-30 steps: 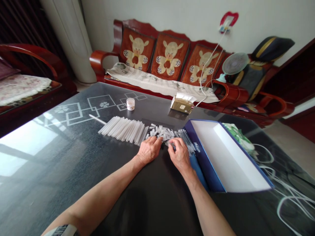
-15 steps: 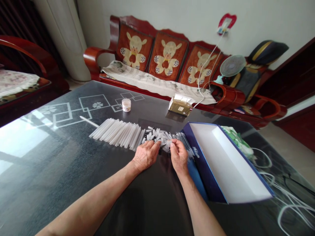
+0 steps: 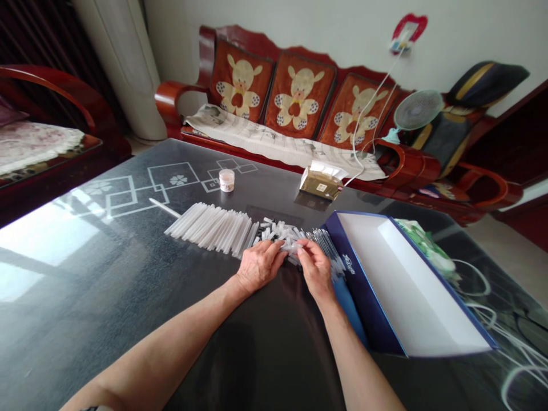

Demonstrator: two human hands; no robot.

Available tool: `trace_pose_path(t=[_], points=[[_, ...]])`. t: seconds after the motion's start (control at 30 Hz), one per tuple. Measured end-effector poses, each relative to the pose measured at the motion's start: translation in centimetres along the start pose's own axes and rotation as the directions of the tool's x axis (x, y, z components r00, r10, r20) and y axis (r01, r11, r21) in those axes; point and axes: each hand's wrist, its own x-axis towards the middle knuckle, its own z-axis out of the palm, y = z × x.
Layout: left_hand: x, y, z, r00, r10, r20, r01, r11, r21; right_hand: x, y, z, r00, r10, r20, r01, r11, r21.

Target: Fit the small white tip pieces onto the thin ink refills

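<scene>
My right hand (image 3: 317, 268) is closed in a pinch on a small translucent plastic piece (image 3: 293, 247). My left hand (image 3: 262, 264) is close beside it, fingers bent together at the piece's other end; whether they grip it is too small to make out. Just beyond both hands lies a heap of short white and black plastic pieces (image 3: 274, 229), which look like pen caps or plugs. Left of the heap, a row of whitish tubes (image 3: 212, 228) like pen barrels lies side by side. Thin clear rods with metallic tips (image 3: 327, 245), like pen refills, lie to the right.
A blue box with a white inside (image 3: 432, 285) stands on the dark table (image 3: 141, 297) at the right, near a green and white packet (image 3: 423, 245) and white cables (image 3: 514, 354). Farther back are a small white tub (image 3: 226, 180) and a tissue pack (image 3: 321, 181).
My hands have come closer together, with the left fingers now near the translucent piece in the right hand. The camera view has turned slightly left.
</scene>
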Motion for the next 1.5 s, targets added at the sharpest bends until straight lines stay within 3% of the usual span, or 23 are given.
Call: trace_pose_path(t=[0.17,0.37,0.53,0.63,0.73,0.83,0.97,1.07,1.27,1.5], points=[[0.0,0.1,0.1,1.0,-0.02,0.009,0.02,0.996,-0.092,-0.4,-1.1,0.4,0.984,-0.118,0.136,0.127,0.99,-0.062],[0.4,-0.1,-0.2,0.992,-0.104,-0.076,0.082,0.965,-0.248,-0.4,-0.9,0.2,0.976,-0.134,0.173,0.166,0.97,-0.18],[0.4,-0.5,-0.1,0.987,-0.116,-0.109,0.085,0.963,-0.254,-0.3,-1.2,-0.6,0.932,-0.305,0.196,0.362,0.814,-0.454],[0.3,-0.6,0.1,0.989,-0.122,-0.088,0.096,0.962,-0.255,-0.3,-1.1,-0.7,0.905,-0.32,0.281,0.425,0.724,-0.544],[0.3,-0.6,0.2,0.989,-0.134,-0.07,0.113,0.962,-0.249,-0.3,-0.8,-0.6,0.899,-0.302,0.318,0.436,0.691,-0.576],[0.2,-0.6,0.3,0.99,-0.128,-0.054,0.112,0.964,-0.243,-0.3,-0.9,-0.5,0.906,-0.312,0.287,0.422,0.717,-0.554],[0.2,-0.5,0.3,0.995,-0.1,-0.021,0.092,0.967,-0.237,-0.4,-1.6,-0.2,0.922,-0.331,0.199,0.386,0.819,-0.424],[0.2,-0.4,0.2,0.998,-0.055,0.011,0.056,0.97,-0.235,-0.5,-2.1,0.2,0.923,-0.309,0.23,0.373,0.866,-0.333],[0.2,-0.3,-0.1,0.998,-0.042,0.048,0.054,0.958,-0.281,-0.5,-2.0,0.5,0.914,-0.299,0.273,0.379,0.871,-0.313],[0.2,-0.5,-0.2,0.999,-0.013,0.047,0.03,0.929,-0.368,-0.7,-0.8,0.5,0.972,-0.057,0.227,0.077,0.994,-0.082]])
